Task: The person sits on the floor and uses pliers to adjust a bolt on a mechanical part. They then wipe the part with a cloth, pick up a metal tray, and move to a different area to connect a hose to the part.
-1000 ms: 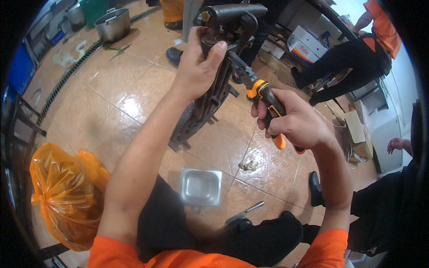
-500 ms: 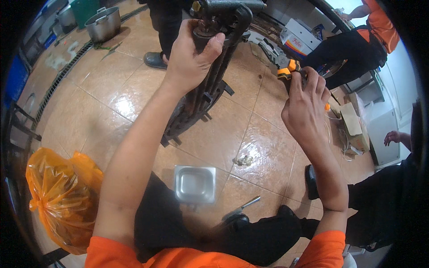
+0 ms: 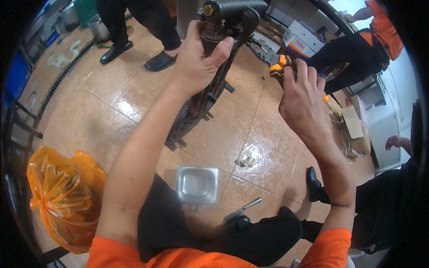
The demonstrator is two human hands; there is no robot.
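A dark, greasy metal apparatus (image 3: 193,112) with a horizontal cylinder on top and upright tubes stands before me on the floor. My left hand (image 3: 199,62) is wrapped round its round upper part, just below the cylinder, with the thumb toward the right. A brass-coloured bolt (image 3: 208,10) sticks out at the cylinder's left end. To the right, my right hand (image 3: 304,91) is closed on yellow-and-black-handled pliers (image 3: 280,65). Their grey jaws point up and left, close to the apparatus. Whether the jaws touch it I cannot tell. My fingers hide much of the handles.
On the tiled floor lie a metal pan (image 3: 196,185), a knife-like blade (image 3: 243,209) and a small pale clump (image 3: 246,161). An orange plastic bag (image 3: 65,196) stands at left. Other people stand at the back and right. Boxes (image 3: 304,39) and a pot (image 3: 99,29) are farther off.
The pliers and my right hand have moved slightly left toward the apparatus. My left hand keeps its grip. A person's legs at the back have shifted, with both shoes now showing.
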